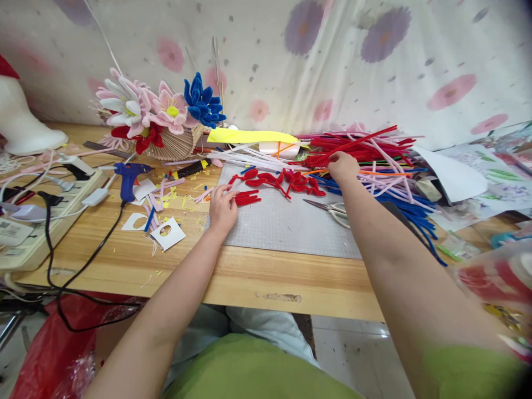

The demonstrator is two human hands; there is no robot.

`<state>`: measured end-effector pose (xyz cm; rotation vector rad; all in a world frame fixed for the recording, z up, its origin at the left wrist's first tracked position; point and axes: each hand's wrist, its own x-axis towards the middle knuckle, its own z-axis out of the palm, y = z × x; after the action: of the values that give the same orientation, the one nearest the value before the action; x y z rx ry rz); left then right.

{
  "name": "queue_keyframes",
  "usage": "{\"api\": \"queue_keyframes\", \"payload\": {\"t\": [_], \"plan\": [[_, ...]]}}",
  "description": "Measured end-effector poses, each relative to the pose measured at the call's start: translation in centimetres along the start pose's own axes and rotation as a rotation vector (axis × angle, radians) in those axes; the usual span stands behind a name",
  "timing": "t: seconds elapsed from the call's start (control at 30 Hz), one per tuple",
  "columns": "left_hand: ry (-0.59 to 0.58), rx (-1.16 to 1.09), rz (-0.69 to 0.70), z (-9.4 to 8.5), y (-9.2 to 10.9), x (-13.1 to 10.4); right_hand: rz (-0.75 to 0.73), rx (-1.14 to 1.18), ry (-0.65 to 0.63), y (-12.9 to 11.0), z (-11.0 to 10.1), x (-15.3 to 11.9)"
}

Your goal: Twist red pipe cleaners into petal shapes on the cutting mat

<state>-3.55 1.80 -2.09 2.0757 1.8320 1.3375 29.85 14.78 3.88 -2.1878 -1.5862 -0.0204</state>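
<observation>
My left hand (223,209) rests at the left edge of the grey cutting mat, its fingers curled at the ends of several short red pipe cleaners (248,198). Across the mat, my right hand (344,167) reaches into a heap of long red pipe cleaners (366,148); its fingers are bent down on the red stems, and the fingertips are partly hidden. Between the hands lies a row of bent red pipe-cleaner shapes (286,182). Scissors (332,209) lie on the cutting mat (282,233) under my right forearm.
A blue glue gun (129,178) and a power strip (58,221) with cables are on the left. Fuzzy flowers (166,108) stand behind them. Blue pipe cleaners (409,213) and a white sheet (455,172) lie to the right. Scraps and a yellow-black cutter (193,169) dot the table.
</observation>
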Motion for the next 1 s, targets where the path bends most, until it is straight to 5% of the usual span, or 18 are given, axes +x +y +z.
{"api": "queue_keyframes", "payload": {"t": [0.17,0.3,0.43,0.57,0.67,0.8,1.0], "plan": [[0.009,0.004,0.000,0.0,0.2,0.0,-0.141,0.084,0.087,-1.7,-0.1,-2.2],[0.064,-0.021,0.013,0.1,0.5,0.0,-0.543,0.070,0.194,-5.2,-0.2,-5.8],[0.109,-0.072,0.029,-0.2,1.2,0.6,-1.024,0.056,0.131,-9.2,0.3,-10.0],[-0.084,-0.097,0.088,-0.7,1.9,1.3,-1.250,0.019,0.017,-11.4,1.0,-12.5],[-0.268,-0.116,0.066,-0.8,2.2,1.6,-1.294,-0.018,-0.002,-12.2,0.8,-13.4],[-0.308,-0.091,0.055,-1.5,1.9,2.0,-1.296,-0.037,-0.065,-12.6,-0.2,-13.9],[-0.166,-0.027,0.003,-4.6,-0.9,2.8,-0.798,0.207,-0.136,-9.8,-2.1,-11.0]]}}
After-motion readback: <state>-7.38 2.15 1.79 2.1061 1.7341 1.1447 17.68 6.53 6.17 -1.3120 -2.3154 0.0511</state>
